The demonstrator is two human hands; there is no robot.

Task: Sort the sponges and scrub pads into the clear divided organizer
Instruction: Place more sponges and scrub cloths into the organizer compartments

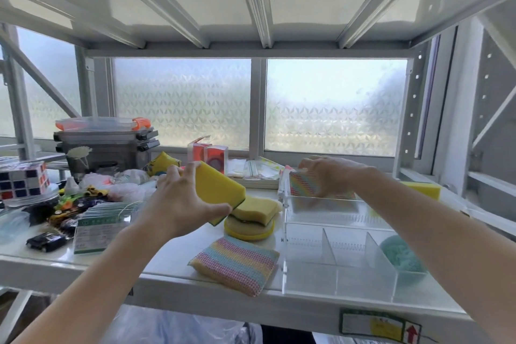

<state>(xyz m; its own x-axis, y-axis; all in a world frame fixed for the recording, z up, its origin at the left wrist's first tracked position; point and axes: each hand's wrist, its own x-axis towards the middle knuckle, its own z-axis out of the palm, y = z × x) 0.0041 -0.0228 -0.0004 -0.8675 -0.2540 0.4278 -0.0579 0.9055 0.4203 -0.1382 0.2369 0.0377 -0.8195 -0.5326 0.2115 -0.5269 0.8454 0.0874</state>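
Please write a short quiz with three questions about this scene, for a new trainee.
1. True or false: the left hand holds a rectangular yellow sponge with a green scrub side.
2. What does the right hand put into the clear divided organizer?
A. rainbow-striped mesh scrub pad
B. wooden brush
3. Fill in: the round teal mesh scrubber lies in the organizer's near ___ compartment.

Key: 1 true; 2 A; 3 right.

Looking down at my own 2 arms here: both forearms bare right up to the frame edge, no sleeves or cuffs showing. My left hand (178, 204) wears no glove, ring or watch. Same for my right hand (332, 173), wrist plain. Fingers (192, 170) uncovered, nails short and unpainted.
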